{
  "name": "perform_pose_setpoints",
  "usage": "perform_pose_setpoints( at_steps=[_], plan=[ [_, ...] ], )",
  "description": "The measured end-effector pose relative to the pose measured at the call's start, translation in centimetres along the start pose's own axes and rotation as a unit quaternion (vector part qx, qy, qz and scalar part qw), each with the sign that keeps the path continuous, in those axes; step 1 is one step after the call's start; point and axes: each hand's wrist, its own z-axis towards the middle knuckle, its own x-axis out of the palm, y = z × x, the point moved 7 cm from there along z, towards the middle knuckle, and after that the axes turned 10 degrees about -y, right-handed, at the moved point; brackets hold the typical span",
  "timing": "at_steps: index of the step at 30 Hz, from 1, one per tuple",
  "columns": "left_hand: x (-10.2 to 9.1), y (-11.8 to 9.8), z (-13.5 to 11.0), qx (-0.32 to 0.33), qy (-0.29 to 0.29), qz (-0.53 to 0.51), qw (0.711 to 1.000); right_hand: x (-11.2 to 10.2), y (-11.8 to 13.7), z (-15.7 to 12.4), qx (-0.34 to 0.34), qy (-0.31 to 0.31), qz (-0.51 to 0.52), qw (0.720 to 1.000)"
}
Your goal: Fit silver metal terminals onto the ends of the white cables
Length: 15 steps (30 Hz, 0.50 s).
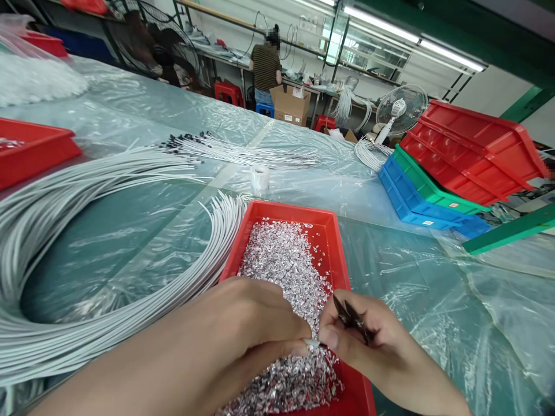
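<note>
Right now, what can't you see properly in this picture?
Head view:
- The left hand covers whatever its fingertips pinch over the red tray.
- The dark thin pieces in the right hand are too small to identify.
- The silver bits are too tiny for their shape.
- The white wires run off the left edge.

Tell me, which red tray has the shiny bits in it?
The red tray right under the hands, heaped with silver metal bits. The red tray at the left edge holds no such heap.

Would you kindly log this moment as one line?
left hand: pinching metal piece | right hand: holding dark wire ends | red tray: metal bits
</note>
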Motion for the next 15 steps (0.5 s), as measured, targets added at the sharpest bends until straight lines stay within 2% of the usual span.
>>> perform_pose_setpoints(
  at_steps=[9,15],
  plan=[
    [-0.31,-0.29,0.33,0.003,-0.007,0.008,1.000,-0.17,0.48,0.23,-0.008,-0.043,0.016,0.999],
    [-0.73,-0.31,0.36,-0.012,-0.039,0.010,0.999,0.04,0.54,0.41,-0.023,-0.029,0.026,0.999]
  ],
)
